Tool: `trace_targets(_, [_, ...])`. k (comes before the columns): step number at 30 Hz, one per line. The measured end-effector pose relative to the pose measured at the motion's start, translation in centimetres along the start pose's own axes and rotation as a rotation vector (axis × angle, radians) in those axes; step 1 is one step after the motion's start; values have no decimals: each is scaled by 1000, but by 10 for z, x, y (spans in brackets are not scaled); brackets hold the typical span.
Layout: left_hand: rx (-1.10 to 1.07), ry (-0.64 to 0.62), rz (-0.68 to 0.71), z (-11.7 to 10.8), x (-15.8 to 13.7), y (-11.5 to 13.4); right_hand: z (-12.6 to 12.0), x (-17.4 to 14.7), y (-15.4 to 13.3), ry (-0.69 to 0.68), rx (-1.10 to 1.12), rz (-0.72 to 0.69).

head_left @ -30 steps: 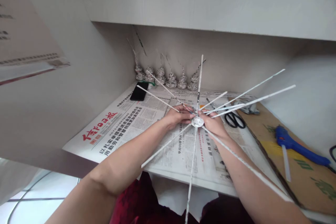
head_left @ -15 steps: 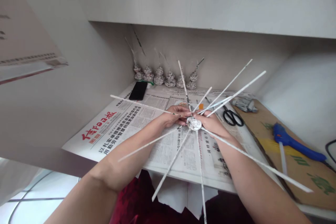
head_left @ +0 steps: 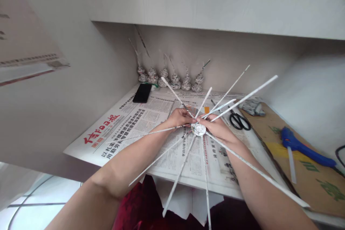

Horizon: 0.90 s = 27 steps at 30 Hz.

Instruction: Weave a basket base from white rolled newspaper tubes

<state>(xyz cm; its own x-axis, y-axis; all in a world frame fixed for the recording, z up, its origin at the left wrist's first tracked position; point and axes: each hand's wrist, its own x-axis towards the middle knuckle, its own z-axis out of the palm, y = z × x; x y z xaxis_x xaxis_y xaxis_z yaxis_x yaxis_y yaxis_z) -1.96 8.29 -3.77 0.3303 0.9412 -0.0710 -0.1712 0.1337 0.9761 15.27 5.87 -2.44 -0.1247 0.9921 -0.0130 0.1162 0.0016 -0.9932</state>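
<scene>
A small round woven paper base [head_left: 198,129] is held above the newspaper, with several thin rolled-paper sticks radiating from it. My left hand [head_left: 180,118] is closed at the base's upper left edge, its fingertips pinching a rolled-paper stick [head_left: 172,91] that points up and left. On the other side my right hand [head_left: 217,127] grips the base's upper right edge, its thumb and finger close to the left fingertips. Other sticks run past both forearms and toward my lap. The undersides of the fingers are hidden.
Newspaper [head_left: 151,115] covers the table. Several gourd-shaped paper figures [head_left: 175,82] line the back wall, near a black phone [head_left: 142,93] and loose paper sticks [head_left: 215,95]. To the right are black-handled scissors [head_left: 239,120], a cardboard sheet [head_left: 285,122] and a blue glue gun [head_left: 304,147].
The base has turned slightly counterclockwise, and its sticks have swung with it. The upper stick now leans left, bent at my left fingertips, which have drawn in a little.
</scene>
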Motion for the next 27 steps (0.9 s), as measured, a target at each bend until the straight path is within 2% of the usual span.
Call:
trace_targets(4, [-22,33,30,-2,0,3,-5,-1,-3,-9,-62,71])
trace_targets(11, [70,53,-19,-4,2,1,-8,4,7,28,-167,-78])
trace_targets(17, [218,-13,-27,-4,-1,2,-7,5,12,8,-255,-122])
trace_targets(22, [104,22,-85,0,-4,3,-5,8,14,25,-112,-78])
trace_targets(27, [12,80,-125,4,-3,3,1,10,11,109,84,-55])
